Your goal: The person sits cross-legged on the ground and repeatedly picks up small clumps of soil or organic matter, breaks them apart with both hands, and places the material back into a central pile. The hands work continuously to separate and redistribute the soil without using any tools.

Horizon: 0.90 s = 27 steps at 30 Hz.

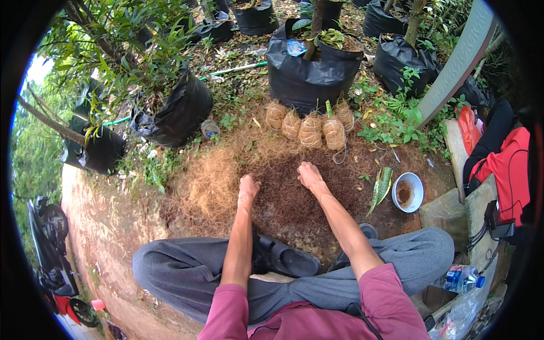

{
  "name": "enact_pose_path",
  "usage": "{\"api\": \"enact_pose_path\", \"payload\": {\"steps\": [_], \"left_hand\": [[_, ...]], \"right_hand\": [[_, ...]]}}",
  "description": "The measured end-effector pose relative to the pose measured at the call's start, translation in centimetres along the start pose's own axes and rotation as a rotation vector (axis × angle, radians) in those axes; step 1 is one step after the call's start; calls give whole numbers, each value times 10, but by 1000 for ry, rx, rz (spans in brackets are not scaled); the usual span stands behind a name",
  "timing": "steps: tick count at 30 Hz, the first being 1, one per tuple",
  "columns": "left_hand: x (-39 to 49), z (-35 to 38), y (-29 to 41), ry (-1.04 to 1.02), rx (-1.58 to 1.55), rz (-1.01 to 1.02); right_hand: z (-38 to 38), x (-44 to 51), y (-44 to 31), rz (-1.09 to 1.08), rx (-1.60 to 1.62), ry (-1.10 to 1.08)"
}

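My left hand [249, 185] is curled over the seam between a pale heap of coconut fibre [212, 176] and a darker, damp-looking heap of coconut fibre [284, 199]. Fingers bent, my right hand [309, 173] is at the far side of the dark heap. Whether strands lie inside either hand is hidden. Beyond them, several fibre balls wrapped in white string [310, 131] stand in a row, and a cut green stem [329, 109] pokes out of one. To the right lie a variegated leaf [380, 190] and a white bowl with brown residue [407, 192].
Black plant bags [312, 83] with trees stand behind the balls; another black plant bag [174, 112] leans at left. A grey post [461, 63] slants at right. Stone blocks [444, 214], a red bag [508, 174] and a plastic bottle [461, 279] are beside my right knee.
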<state>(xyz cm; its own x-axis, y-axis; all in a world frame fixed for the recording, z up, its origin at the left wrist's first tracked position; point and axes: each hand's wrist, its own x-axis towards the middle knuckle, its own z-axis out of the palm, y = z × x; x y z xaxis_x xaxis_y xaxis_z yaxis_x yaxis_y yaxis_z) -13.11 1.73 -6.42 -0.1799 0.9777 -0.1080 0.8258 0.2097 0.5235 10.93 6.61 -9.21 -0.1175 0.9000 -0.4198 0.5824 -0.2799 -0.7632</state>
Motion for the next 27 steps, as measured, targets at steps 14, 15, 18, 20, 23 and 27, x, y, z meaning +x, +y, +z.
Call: {"api": "enact_pose_path", "payload": {"steps": [14,15,18,20,23,27], "left_hand": [[3,31,19,-125,-1,137],[2,33,20,-148,29,114],[-1,36,23,-168,44,65],[-3,37,22,-141,64,121],[-7,38,23,-141,83,119],[-14,38,25,-154,92,129]], "right_hand": [[-5,3,6,-459,-171,202],[-6,4,4,-379,-185,170],[-13,4,-3,-423,-152,175],[-19,-1,-8,-446,-106,159],[-27,-8,-16,-386,-82,101],[-29,-15,-20,-318,-61,76]]}}
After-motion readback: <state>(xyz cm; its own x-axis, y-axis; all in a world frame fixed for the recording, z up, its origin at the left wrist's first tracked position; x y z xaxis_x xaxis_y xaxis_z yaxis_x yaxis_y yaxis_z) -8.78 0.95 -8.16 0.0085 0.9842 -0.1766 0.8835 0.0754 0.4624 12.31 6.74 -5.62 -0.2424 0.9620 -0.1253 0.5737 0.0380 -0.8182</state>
